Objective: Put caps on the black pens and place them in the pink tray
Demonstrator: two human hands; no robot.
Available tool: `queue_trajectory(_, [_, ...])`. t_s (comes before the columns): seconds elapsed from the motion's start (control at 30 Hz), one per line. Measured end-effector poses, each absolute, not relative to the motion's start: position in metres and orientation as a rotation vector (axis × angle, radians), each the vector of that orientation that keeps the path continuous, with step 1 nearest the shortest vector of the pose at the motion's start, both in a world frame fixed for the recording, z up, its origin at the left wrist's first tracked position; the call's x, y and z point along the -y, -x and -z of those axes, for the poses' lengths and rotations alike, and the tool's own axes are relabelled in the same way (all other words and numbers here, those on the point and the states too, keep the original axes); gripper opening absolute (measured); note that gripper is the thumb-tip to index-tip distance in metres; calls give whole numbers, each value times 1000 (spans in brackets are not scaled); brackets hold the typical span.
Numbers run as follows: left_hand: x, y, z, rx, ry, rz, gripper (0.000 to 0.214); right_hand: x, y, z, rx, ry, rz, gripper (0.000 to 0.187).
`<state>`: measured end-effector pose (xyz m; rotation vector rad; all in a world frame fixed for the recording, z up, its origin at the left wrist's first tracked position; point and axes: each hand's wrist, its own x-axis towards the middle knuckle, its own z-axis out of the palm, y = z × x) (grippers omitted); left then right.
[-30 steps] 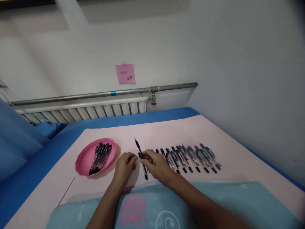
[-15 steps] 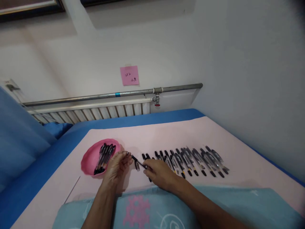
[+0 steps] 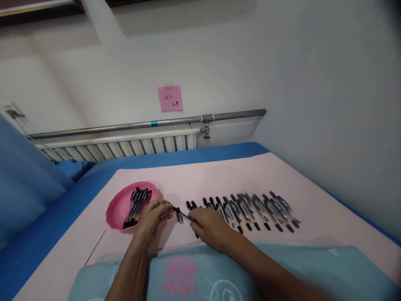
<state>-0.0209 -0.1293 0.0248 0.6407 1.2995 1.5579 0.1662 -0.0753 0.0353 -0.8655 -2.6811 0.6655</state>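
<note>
My right hand (image 3: pixel 210 228) pinches a black pen (image 3: pixel 184 215) that points left toward my left hand (image 3: pixel 152 219). My left hand's fingertips are closed on the pen's far end, near its cap. A long row of several black pens (image 3: pixel 250 207) lies side by side on the pink sheet (image 3: pixel 219 175), to the right of my hands. Just left of my left hand sits a pink dish (image 3: pixel 116 211) with several more black pens (image 3: pixel 136 202) in it.
A light blue patterned cloth (image 3: pixel 200 276) covers the near edge under my forearms. The blue bed surface (image 3: pixel 46 217) surrounds the pink sheet. A radiator (image 3: pixel 119 147) and a metal pipe (image 3: pixel 150 123) run along the wall, with a pink sticky note (image 3: pixel 170 98) above.
The pen has swung from pointing away from me to lying crosswise between both hands. My left hand now pinches its end. The view shifted slightly to the left.
</note>
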Motion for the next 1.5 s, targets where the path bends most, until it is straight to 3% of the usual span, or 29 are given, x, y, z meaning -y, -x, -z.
queue_trajectory(0.13, [130,20,-25,-1288,-593,-1585,17,78,-165,-31,2713,865,-549,18])
queue_trajectory(0.4, [127,12,-25,-1178,-429,-1668,22,83,-161,-27,2680,844,-651,17])
queue_trajectory(0.6, [127,11,-25,-1108,-322,-1662,14,81,-160,-23,2478,889,-853,21])
queue_trajectory(0.8, [126,13,-23,-1102,-260,-1724,7,79,-157,-20,2282,931,-977,11])
queue_trajectory(1.0, [126,15,-24,-1123,-232,-1783,6,82,-158,-25,2306,896,-885,6])
queue_trajectory(1.1, [126,15,-25,-1119,-234,-1776,5,83,-159,-24,2322,891,-891,15])
queue_trajectory(1.33, [126,17,-24,-1103,-246,-1791,5,82,-158,-24,2334,911,-815,6])
queue_trajectory(1.43, [126,18,-24,-1107,-244,-1796,6,81,-159,-25,2340,919,-848,17])
queue_trajectory(1.5, [126,18,-23,-1104,-236,-1812,7,81,-159,-26,2346,918,-866,13])
